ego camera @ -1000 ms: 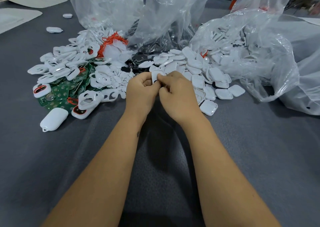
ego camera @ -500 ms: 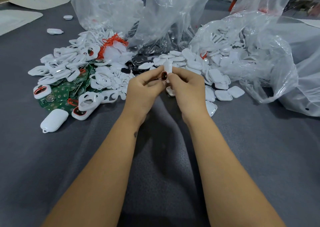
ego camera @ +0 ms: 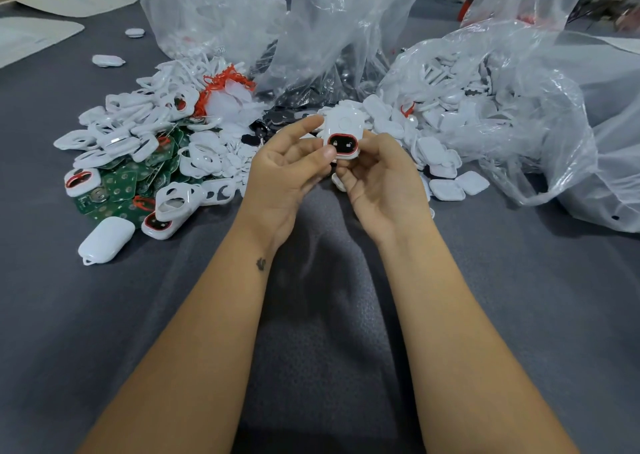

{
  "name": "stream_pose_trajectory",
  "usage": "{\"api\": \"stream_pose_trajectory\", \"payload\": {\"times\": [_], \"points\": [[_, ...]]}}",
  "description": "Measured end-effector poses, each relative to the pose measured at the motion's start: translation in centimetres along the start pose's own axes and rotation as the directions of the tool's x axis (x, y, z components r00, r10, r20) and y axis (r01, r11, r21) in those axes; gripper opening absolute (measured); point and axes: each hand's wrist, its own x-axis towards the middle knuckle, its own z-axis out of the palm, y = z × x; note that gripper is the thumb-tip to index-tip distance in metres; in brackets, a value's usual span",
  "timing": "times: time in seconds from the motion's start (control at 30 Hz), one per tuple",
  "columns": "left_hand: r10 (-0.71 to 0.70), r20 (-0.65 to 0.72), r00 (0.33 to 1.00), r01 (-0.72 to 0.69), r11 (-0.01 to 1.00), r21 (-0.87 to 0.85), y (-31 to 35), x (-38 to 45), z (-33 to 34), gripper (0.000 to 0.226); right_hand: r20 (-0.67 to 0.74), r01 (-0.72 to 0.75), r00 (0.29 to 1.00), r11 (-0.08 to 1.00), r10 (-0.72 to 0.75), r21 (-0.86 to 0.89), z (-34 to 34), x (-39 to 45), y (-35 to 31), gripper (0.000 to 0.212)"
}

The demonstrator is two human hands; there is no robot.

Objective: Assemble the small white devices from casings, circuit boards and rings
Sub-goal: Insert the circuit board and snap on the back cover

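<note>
Head view: both hands, left (ego camera: pixel 289 173) and right (ego camera: pixel 384 180), pinch the device (ego camera: pixel 343 135) above the surface (ego camera: pixel 519 298); it looks light, stiff and slippery, best held by its edges.

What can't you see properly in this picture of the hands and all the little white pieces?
- Head view: the back of the white device is hidden; it faces away, pinched between the left hand and right hand.
- What fills the plastic bags is blurred by crinkled film.
- The symbols on the device's black button panel are too small to read.
- The green circuit boards lie partly buried under white casings.
- The elbows are cut off by the bottom edge.
</note>
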Motion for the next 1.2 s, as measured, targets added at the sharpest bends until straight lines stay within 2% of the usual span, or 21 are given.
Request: {"api": "stream_pose_trajectory", "payload": {"times": [0.17,0.27,0.37,0.47,0.57,0.63,0.7,0.8,0.87,0.93,1.03,1.1,1.2], "points": [[-0.026,0.033,0.999,0.028,0.997,-0.073,0.2,0.0,-0.1,0.036,0.067,-0.01,0.998,0.997,0.005,0.076,0.2,-0.2,-0.1,0.029],[-0.052,0.058,0.997,0.059,0.991,-0.123,0.3,0.0,-0.1,0.049,0.112,-0.031,0.993,0.994,0.019,0.102,0.2,-0.3,0.0,0.021],[-0.08,0.109,0.991,0.091,0.991,-0.102,0.6,-0.2,-0.2,0.058,0.158,-0.072,0.986,0.988,0.05,0.14,0.1,-0.4,0.0,0.01],[-0.096,0.161,0.982,0.106,0.993,-0.06,0.7,-0.4,-0.4,0.062,0.217,-0.127,0.971,0.983,0.097,0.129,-0.2,-0.5,-0.1,0.014],[-0.1,0.247,0.964,0.115,0.992,-0.047,0.7,-0.4,-0.7,0.081,0.243,-0.154,0.962,0.983,0.126,0.099,-0.5,-0.5,-0.2,0.017],[-0.103,0.278,0.955,0.12,0.992,-0.048,0.7,-0.3,-0.8,0.083,0.253,-0.159,0.958,0.983,0.132,0.088,-0.5,-0.5,-0.3,0.018],[-0.102,0.285,0.953,0.124,0.991,-0.059,0.6,-0.3,-1.0,0.076,0.264,-0.16,0.955,0.983,0.133,0.085,-0.6,-0.5,-0.3,0.019],[-0.087,0.243,0.966,0.11,0.99,-0.083,0.5,-0.2,-0.9,0.047,0.263,-0.138,0.957,0.99,0.123,0.038,-0.6,-0.4,-0.3,0.017],[-0.064,0.17,0.983,0.077,0.994,-0.076,0.4,-0.1,-0.6,0.03,0.216,-0.08,0.972,0.995,0.091,-0.057,-0.6,-0.1,-0.2,0.019],[-0.029,0.046,0.999,0.028,0.999,0.025,0.2,-0.1,-0.3,0.018,0.137,0.009,0.99,0.977,0.022,-0.215,-0.6,0.1,0.2,0.027],[0.031,-0.087,0.996,-0.016,0.986,0.165,0.0,0.0,-0.1,0.007,0.086,0.091,0.994,0.919,-0.062,-0.383,-0.4,0.2,0.8,0.024],[0.055,-0.122,0.991,-0.03,0.98,0.197,-0.1,0.0,-0.2,0.006,0.071,0.1,0.994,0.904,-0.078,-0.416,-0.3,0.1,0.9,0.014],[0.056,-0.138,0.989,-0.026,0.977,0.214,-0.2,0.1,-0.3,0.004,0.035,0.088,0.996,0.893,-0.081,-0.441,-0.4,0.2,0.9,0.018]]}}
